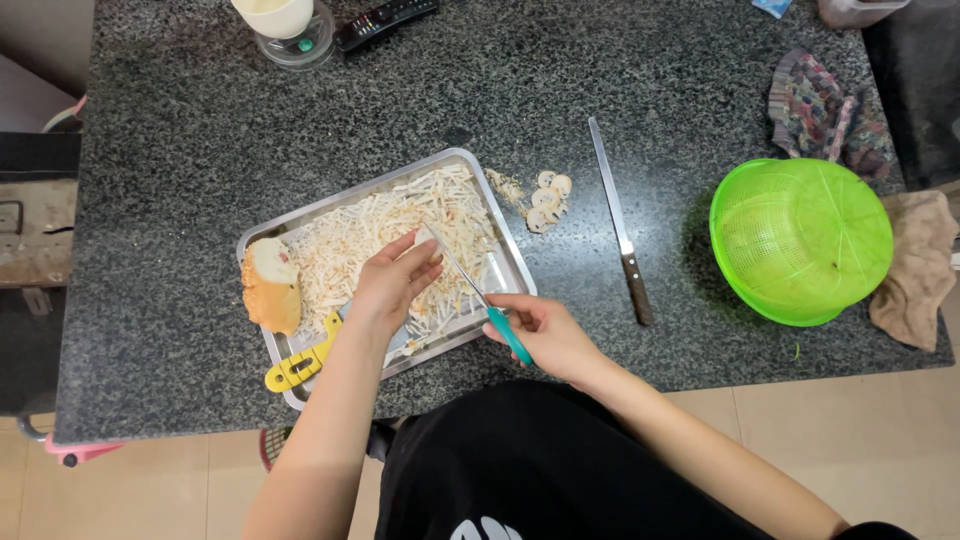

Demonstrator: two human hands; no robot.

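Note:
A steel tray lies on the dark granite counter, heaped with pale shredded strips. My left hand reaches over the tray and pinches a small pale piece between the fingertips. My right hand grips a small knife by its teal handle; its thin blade points up-left and meets that piece. At the tray's left end rests a tan, partly peeled chunk. A yellow-handled slicer lies in the tray under my left forearm.
A few round pale slices sit just right of the tray. A long dark-handled knife lies further right. A green colander is upturned at the right beside cloths. A cup and a remote stand at the far edge.

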